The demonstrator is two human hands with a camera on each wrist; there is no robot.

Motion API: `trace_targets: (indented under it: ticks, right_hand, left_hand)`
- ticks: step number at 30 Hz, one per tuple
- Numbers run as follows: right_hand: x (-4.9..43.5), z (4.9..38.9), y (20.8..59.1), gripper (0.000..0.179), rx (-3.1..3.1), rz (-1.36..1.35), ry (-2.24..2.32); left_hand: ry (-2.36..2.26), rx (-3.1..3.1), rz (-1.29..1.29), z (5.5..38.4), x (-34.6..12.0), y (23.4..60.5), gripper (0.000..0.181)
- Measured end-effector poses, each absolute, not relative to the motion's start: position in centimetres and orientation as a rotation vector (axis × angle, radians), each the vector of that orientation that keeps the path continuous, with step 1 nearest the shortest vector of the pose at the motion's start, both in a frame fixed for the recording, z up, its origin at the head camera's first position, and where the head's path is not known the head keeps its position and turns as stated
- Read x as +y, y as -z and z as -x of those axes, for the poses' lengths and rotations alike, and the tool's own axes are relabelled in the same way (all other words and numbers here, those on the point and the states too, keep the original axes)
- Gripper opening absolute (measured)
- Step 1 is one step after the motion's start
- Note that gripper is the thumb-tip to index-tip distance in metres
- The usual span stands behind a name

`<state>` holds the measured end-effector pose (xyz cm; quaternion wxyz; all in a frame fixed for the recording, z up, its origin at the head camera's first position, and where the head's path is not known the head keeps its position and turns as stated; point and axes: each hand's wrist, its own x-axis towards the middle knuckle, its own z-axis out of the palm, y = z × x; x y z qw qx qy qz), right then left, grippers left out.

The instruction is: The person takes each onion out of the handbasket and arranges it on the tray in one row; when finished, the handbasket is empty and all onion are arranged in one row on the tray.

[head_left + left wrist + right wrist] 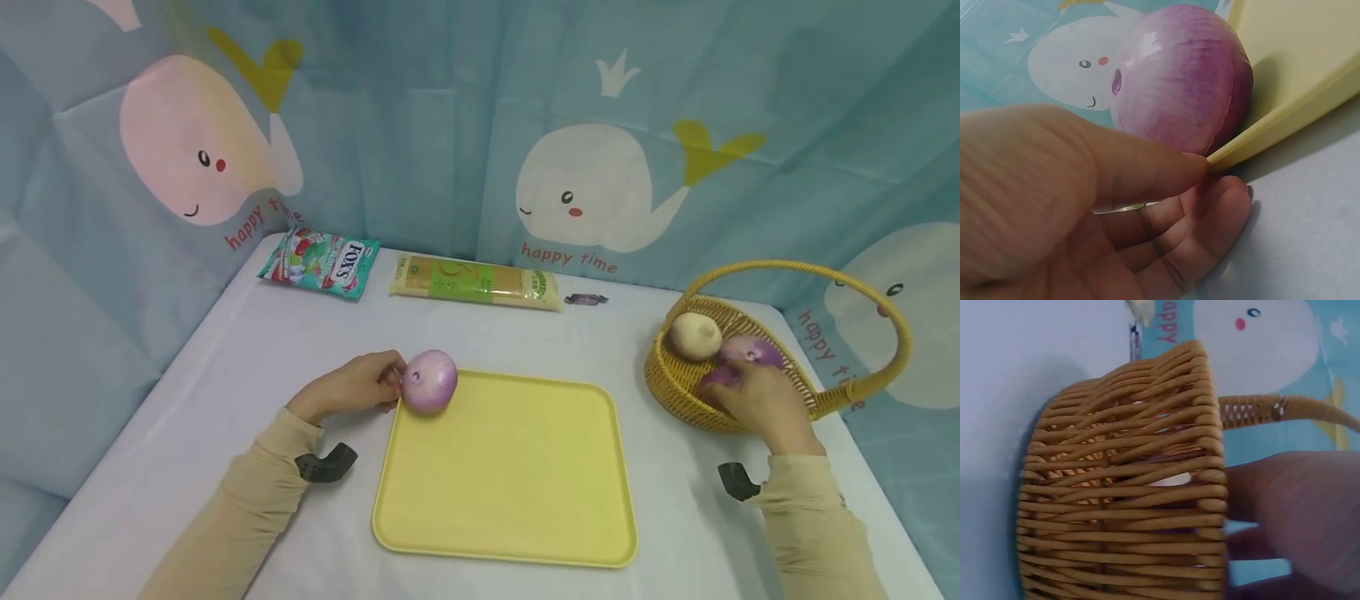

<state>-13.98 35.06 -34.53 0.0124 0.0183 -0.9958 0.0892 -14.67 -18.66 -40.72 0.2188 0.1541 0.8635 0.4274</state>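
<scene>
A yellow tray (510, 467) lies on the table with a purple onion (430, 382) at its far left corner. My left hand (352, 385) pinches the tray's rim beside that onion; in the left wrist view the thumb (1147, 165) is above the rim and the fingers curl below it. My right hand (768, 404) reaches into a wicker basket (678, 400) and grips a smaller purple onion (718, 379). Another purple onion (752, 351) and a pale, whitish bulb (695, 336) sit in the basket. In the right wrist view, the basket wall (1129, 487) hides most of the gripped onion.
Along the back of the white table lie a green FOX'S candy bag (322, 262), a long pack of noodles (476, 282) and a small wrapped candy (587, 299). The basket's tall handle (795, 265) arches over its right side. A whale-print curtain (420, 125) hangs behind.
</scene>
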Motion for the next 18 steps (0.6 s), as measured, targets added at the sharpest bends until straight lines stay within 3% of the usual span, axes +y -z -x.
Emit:
trace_targets:
  ticks: [4, 9, 18]
  right_hand:
    - [32.7, 12.9, 32.4, 0.058, -2.913, 0.014, -0.348]
    - [27.0, 12.4, 30.9, 0.054, -2.788, -0.312, -0.511]
    - [17.8, 12.6, 35.4, 0.055, -2.83, -0.903, -0.542]
  left_hand:
    - [-1.189, 2.392, -0.422, 14.7, -18.6, 40.5, 0.03]
    - [-1.182, 2.4, -0.409, 14.8, -18.5, 40.3, 0.03]
    - [-1.21, 2.373, -0.396, 14.5, -18.4, 40.2, 0.03]
